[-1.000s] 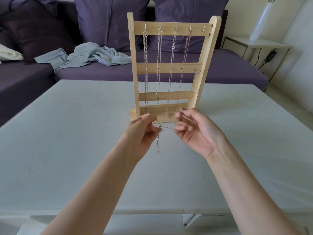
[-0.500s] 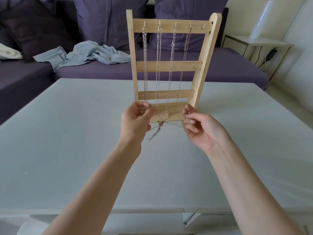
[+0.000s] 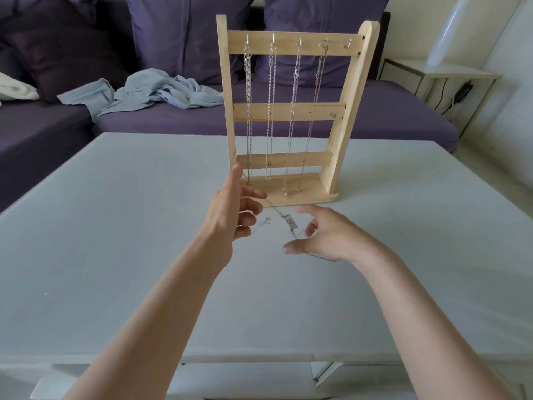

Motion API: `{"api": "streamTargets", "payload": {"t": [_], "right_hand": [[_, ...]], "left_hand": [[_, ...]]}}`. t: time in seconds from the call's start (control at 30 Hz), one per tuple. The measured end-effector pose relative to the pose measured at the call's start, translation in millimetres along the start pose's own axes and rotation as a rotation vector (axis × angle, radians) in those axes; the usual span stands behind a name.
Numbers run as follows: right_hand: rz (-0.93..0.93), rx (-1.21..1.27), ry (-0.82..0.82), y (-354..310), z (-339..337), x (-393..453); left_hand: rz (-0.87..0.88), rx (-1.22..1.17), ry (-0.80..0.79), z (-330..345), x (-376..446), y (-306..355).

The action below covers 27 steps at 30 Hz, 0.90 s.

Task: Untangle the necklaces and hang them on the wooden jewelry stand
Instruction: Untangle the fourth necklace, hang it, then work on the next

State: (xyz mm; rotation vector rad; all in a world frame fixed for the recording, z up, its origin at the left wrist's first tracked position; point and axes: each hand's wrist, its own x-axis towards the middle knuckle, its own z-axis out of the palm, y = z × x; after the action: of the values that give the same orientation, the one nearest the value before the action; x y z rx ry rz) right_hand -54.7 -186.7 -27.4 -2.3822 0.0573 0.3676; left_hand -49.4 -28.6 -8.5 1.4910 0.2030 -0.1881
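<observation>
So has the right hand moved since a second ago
Yes. The right hand has dropped down and toward the person, away from the base of the wooden stand, and its fingers have opened out.

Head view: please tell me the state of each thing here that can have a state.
Wooden jewelry stand: upright on the grey table.
Four silver chain necklaces: hanging from the top hooks.
Fifth top hook: empty.
Tangled thin necklace: lying on the table.
Left hand: fingers spread, open.
Right hand: fingers relaxed, open.
</observation>
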Motion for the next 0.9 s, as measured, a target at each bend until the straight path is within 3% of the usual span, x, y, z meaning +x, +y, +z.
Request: {"api": "streamTargets", "payload": {"t": [0.13,0.3,0.43,0.57,0.7,0.9], "right_hand": [[-0.001,0.089,-0.029,3,-4,-4],[-0.137,0.064,-0.109,-6,-2,-10],[-0.213,0.352,-0.216,-12,-3,-14],[-0.196,0.522,-0.148,-14,4,-11],[-0.163,0.497,-0.037,-16,8,-11],[-0.056,0.511,0.193,0,-4,-6]], "left_hand": [[-0.035,-0.045,-0.047,-3,2,0],[-0.026,-0.101,-0.173,3,0,-2],[0.008,-0.108,-0.222,8,-1,-2],[0.024,-0.060,-0.218,9,-2,-1],[0.060,-0.019,-0.143,7,-1,0],[0.116,0.082,0.135,-10,8,-3]]}}
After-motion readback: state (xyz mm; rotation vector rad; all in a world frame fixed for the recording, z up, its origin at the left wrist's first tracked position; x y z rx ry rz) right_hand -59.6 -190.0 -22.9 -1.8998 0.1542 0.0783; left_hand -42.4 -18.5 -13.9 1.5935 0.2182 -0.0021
